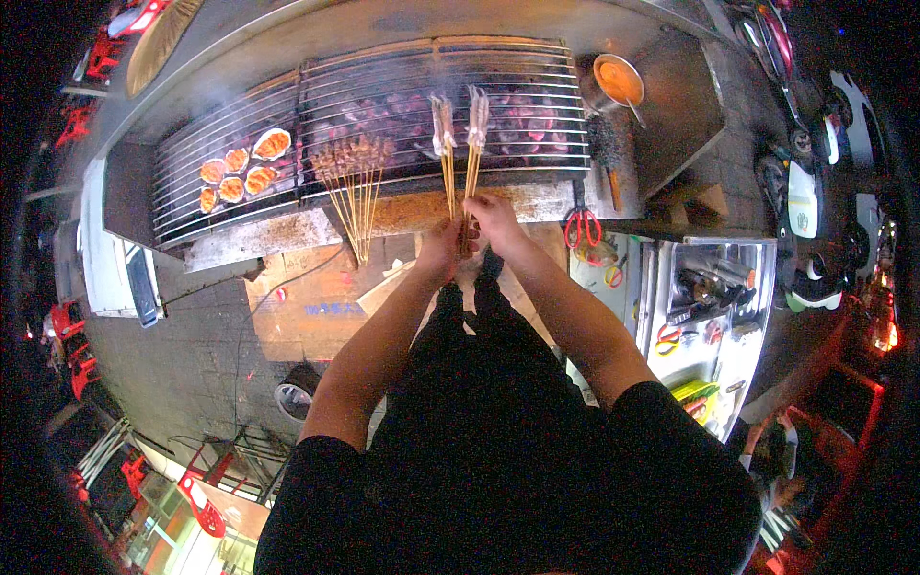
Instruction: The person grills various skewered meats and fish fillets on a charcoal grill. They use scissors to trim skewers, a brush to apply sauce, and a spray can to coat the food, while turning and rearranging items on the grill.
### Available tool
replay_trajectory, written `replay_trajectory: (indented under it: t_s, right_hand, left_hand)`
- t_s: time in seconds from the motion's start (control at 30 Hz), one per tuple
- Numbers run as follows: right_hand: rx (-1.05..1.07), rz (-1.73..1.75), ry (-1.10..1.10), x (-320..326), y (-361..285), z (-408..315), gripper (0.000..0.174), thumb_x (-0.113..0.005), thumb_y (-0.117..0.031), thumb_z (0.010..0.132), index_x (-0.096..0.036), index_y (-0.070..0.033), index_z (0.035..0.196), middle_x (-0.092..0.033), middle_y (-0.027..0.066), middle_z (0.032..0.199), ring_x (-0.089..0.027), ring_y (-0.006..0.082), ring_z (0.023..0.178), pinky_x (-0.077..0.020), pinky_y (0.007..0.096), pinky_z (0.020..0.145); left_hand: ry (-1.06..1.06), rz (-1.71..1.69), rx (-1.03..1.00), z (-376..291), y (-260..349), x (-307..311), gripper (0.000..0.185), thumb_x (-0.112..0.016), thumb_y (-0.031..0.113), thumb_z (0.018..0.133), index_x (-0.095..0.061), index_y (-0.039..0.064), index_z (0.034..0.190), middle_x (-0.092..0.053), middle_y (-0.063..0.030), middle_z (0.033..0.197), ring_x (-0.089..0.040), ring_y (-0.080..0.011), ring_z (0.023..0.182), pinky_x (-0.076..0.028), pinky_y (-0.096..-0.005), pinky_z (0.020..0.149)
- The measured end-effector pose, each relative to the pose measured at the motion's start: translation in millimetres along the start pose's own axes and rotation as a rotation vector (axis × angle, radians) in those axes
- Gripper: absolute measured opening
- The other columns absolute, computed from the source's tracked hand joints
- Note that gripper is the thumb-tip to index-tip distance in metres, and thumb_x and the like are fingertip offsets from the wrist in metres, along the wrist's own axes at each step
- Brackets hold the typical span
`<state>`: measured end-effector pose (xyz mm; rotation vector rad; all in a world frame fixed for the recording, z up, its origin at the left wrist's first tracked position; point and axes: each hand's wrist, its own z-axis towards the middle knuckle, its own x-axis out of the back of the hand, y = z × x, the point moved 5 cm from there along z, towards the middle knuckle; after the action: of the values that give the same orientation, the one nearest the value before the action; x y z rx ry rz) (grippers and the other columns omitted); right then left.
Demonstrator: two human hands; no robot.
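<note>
Just past the grill's near edge, my left hand [442, 248] grips the lower ends of several bamboo skewers. My right hand [492, 218] closes around the same sticks, slightly farther forward. Two bunches of pale skewered food [443, 126], seemingly squid, lie over the bars of the charcoal grill grate [410, 122], above glowing coals. To their left, several skewers of browned meat chunks [352, 157] fan out, their sticks overhanging the near edge. Farther left on the grate sit several shellfish on the half shell [272, 145] with an orange topping. Smoke drifts above the bars.
Right of the grate stand a metal pot of orange sauce [618, 80] with a spoon and a dark-bristled brush [607, 154]. Red-handled scissors [583, 227] hang at the grill's front edge. A lit metal cart [719, 345] holds tools. Flattened cardboard [302, 309] covers the ground.
</note>
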<state>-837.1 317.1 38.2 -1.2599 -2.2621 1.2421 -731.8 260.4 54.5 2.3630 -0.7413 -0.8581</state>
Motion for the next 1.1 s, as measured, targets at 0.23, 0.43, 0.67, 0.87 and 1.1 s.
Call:
replay_trajectory:
  t_s: [0.23,0.43,0.67,0.87,1.1]
  right_hand:
    - [0.123,-0.081,0.016,3,-5,-6,0.018,-0.068,-0.021,0.084,-0.065,-0.005,0.089,-0.061,0.001,0.075,-0.055,0.0113,0.062,-0.0419,0.0265,0.053]
    - [0.214,-0.352,0.152,24,-39,-29,0.023,-0.067,-0.022,0.083,-0.067,0.001,0.088,-0.063,0.0032,0.073,-0.058,0.0121,0.064,-0.0455,0.0266,0.057]
    - [0.188,-0.508,0.042,75,-41,-14,0.027,-0.064,-0.024,0.084,-0.067,0.002,0.09,-0.066,0.0081,0.078,-0.059,0.0117,0.069,-0.0477,0.0283,0.062]
    - [0.183,-0.306,0.086,96,-22,-7,0.028,-0.065,-0.024,0.085,-0.068,0.002,0.094,-0.067,0.0058,0.081,-0.059,0.0117,0.071,-0.0469,0.0276,0.064]
    - [0.273,-0.35,0.205,102,-26,-5,0.025,-0.063,-0.021,0.085,-0.066,0.002,0.094,-0.065,0.0034,0.077,-0.058,0.012,0.069,-0.0459,0.0271,0.063]
  left_hand:
    - [0.155,0.087,-0.054,3,0,-5,0.017,-0.047,0.022,0.097,-0.054,0.006,0.096,-0.056,-0.0049,0.071,-0.047,-0.0116,0.053,-0.039,-0.0255,0.046]
    - [0.181,0.234,-0.214,7,-3,-23,0.018,-0.047,0.022,0.097,-0.052,0.005,0.092,-0.055,-0.005,0.07,-0.047,-0.0118,0.052,-0.038,-0.0253,0.044]
    - [-0.048,0.269,-0.046,25,-23,-69,0.017,-0.047,0.024,0.097,-0.047,0.007,0.102,-0.057,-0.0074,0.08,-0.052,-0.0139,0.061,-0.043,-0.0275,0.051]
    - [-0.072,0.009,0.068,32,-35,-74,0.019,-0.047,0.023,0.096,-0.047,0.007,0.107,-0.058,-0.0075,0.092,-0.058,-0.0175,0.072,-0.051,-0.032,0.06]
    - [-0.064,-0.083,0.092,41,-41,-76,0.024,-0.044,0.022,0.097,-0.044,0.004,0.113,-0.059,-0.0096,0.093,-0.064,-0.0235,0.073,-0.054,-0.0359,0.063]
